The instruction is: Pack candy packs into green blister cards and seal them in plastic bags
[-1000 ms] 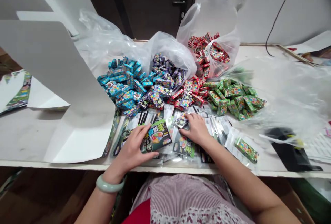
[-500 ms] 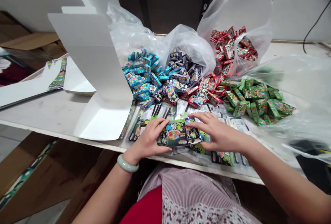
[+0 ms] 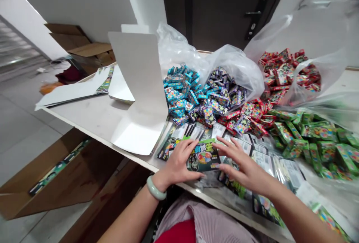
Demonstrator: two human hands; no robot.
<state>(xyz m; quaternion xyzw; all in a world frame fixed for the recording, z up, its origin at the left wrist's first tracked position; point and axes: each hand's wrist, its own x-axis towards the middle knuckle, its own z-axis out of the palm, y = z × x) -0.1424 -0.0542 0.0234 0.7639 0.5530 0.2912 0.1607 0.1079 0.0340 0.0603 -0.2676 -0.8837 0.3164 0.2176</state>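
From where I stand, the white table (image 3: 84,117) runs at a slant across the room, with a striped pink top (image 3: 207,226) showing just below its near edge. At that near edge, the left hand (image 3: 178,164), a pale green stone bangle (image 3: 155,188) round its wrist, holds the end of a dark green printed cardboard pack (image 3: 203,157). The thumb lies along the upper edge and the fingers tuck along the lower one, pinching the pack flat above the table. That forearm comes in from the near left with the wrist slightly bent. The right hand (image 3: 241,172) hovers to the right of the pack, its fingers spread and arched, the tips just beside the pack's right end; I cannot tell whether they touch it. Under both hands lies a spread of flat, clear-wrapped printed packets (image 3: 269,168). Beyond them sit heaps of small boxes: bright blue (image 3: 178,93), purple (image 3: 224,93), loose red (image 3: 249,114) and, to the right, green (image 3: 314,142). A folded white cardboard sheet (image 3: 140,97) stands at the left of the heaps, and a clear plastic bag (image 3: 297,37) of red boxes slumps at far right. A brown cardboard carton (image 3: 64,175) sits on the floor at left, and a dark door (image 3: 221,11) fills the far wall.
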